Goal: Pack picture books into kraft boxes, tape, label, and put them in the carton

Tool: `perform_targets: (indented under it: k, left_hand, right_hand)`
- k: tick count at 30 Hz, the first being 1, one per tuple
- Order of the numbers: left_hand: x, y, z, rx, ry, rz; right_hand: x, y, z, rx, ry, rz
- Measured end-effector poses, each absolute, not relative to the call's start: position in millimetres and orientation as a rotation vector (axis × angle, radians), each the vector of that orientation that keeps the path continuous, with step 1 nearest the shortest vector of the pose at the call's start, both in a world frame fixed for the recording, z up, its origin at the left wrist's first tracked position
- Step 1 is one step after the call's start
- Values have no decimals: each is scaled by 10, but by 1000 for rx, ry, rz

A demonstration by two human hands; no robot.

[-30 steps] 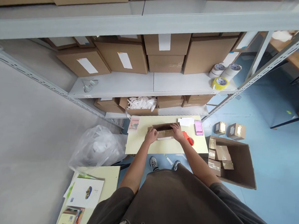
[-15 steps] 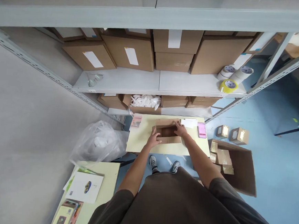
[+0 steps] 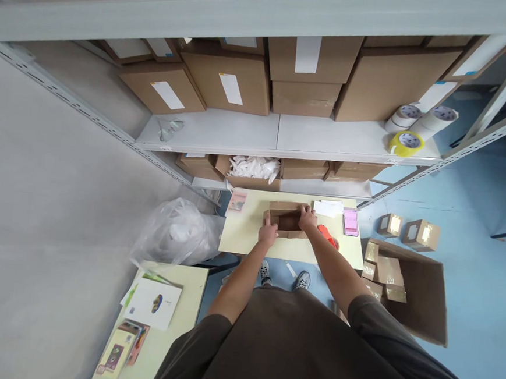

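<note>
A small open cardboard box point(image 3: 286, 219) sits on a pale yellow table point(image 3: 249, 236) in front of me. My left hand point(image 3: 267, 234) grips the box's near left corner, fingers curled on its edge. My right hand point(image 3: 307, 217) clasps the box's right wall, fingers bent over the rim. The box's inside looks dark, and I cannot see anything in it. An orange tape dispenser point(image 3: 328, 235) lies on the table just right of my right forearm.
A pink card point(image 3: 237, 200), white papers point(image 3: 328, 207) and a pink pad point(image 3: 350, 221) lie on the table. A large open carton point(image 3: 420, 296) with small taped boxes stands on the blue floor at right. Shelves of cartons and tape rolls point(image 3: 408, 142) rise behind. A plastic bag point(image 3: 174, 236) sits left.
The flattened box has been opened up into a hollow box. My hands shifted to its left corner and right wall. The tape dispenser, hidden half a second ago, shows again.
</note>
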State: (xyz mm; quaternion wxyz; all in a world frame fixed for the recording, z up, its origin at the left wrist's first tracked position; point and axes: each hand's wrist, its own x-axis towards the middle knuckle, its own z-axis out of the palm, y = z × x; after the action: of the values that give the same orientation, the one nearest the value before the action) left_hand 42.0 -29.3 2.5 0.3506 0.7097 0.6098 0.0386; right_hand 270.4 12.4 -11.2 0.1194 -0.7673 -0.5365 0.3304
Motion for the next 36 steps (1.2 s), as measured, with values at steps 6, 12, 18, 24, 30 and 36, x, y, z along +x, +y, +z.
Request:
perform_targets:
  k: [6,12,18,24,30,36]
  left_hand:
    - [457,-314,64,1830,1621,-24]
    - [467,-271,148,1796,1629,-83]
    - [535,-279,170,1846,1693,-222]
    - [603,-260,196,1833,1747,-164]
    - [543,-318,223,1869,1726,-111]
    - [376,-474,57,1955,1629,42]
  right_hand:
    - [2844,243,2,-2349,-1645,1063]
    - [2885,339,116,-2422,-1769,1079]
    - [2915,324,70,-2470,-1920,1048]
    - [2969,300,-7,-2413,-1979,1041]
    - [2996,214,9,-2370,-2024,985]
    - [2878,33,116,-2171,-1888,574]
